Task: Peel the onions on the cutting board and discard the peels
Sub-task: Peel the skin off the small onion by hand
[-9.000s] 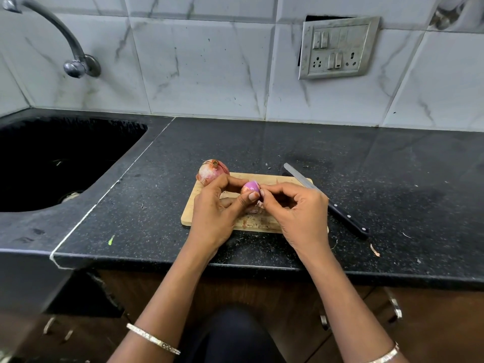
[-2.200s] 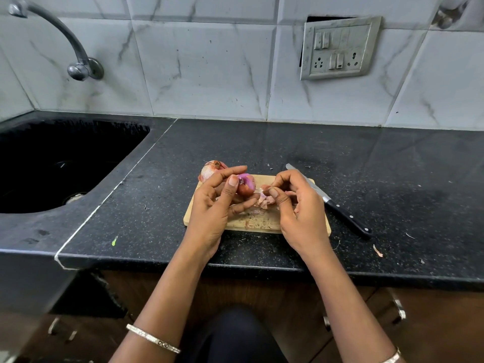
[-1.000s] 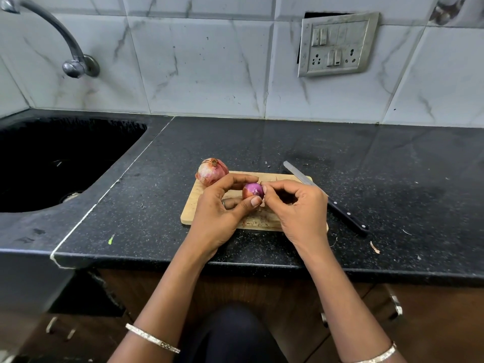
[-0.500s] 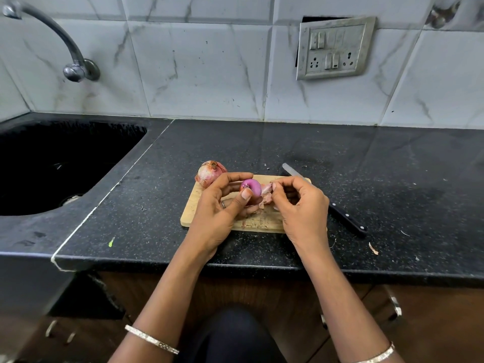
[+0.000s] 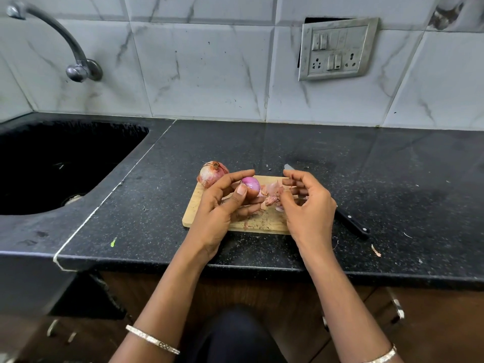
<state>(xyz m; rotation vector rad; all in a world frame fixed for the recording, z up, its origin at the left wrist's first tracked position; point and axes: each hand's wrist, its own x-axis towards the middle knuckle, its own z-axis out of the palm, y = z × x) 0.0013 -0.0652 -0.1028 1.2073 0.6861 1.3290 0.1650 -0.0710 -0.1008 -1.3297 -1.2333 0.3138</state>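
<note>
Head view: your left hand (image 5: 222, 203) pinches the nearly bare onion (image 5: 250, 186) over the board (image 5: 262, 224), right hand (image 5: 306, 203) slack-fingered beside the peels (image 5: 272, 195); next, probably, strip any last skin.

Purple onion (image 5: 250, 185), black speckled counter (image 5: 262, 145)
</note>
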